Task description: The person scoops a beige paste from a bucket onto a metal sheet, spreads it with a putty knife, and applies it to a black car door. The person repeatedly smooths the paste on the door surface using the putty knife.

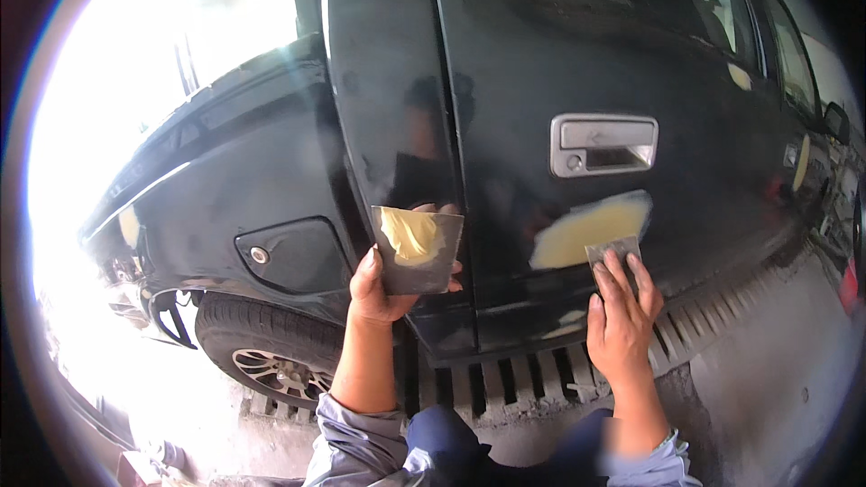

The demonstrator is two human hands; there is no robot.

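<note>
My left hand [370,289] grips a flat, dark square board [419,275] with a smeared mound of pale yellow paste [404,230] on it, held in front of the black vehicle's side. In my right hand [622,307] is a small grey flat spreader [613,248], fingers pressed on it, at the lower edge of a pale yellow patch [586,225] on the black door [505,81]. The silver door handle [604,144] sits above that patch. Whether the spreader touches the door is hard to tell.
The fuel flap [284,252] and rear wheel [280,365] are at left, with bright glare beyond. A slatted grate [559,379] runs beneath the vehicle. A side mirror [836,122] shows at far right, above a red object [848,284]. My knees [442,442] are low in view.
</note>
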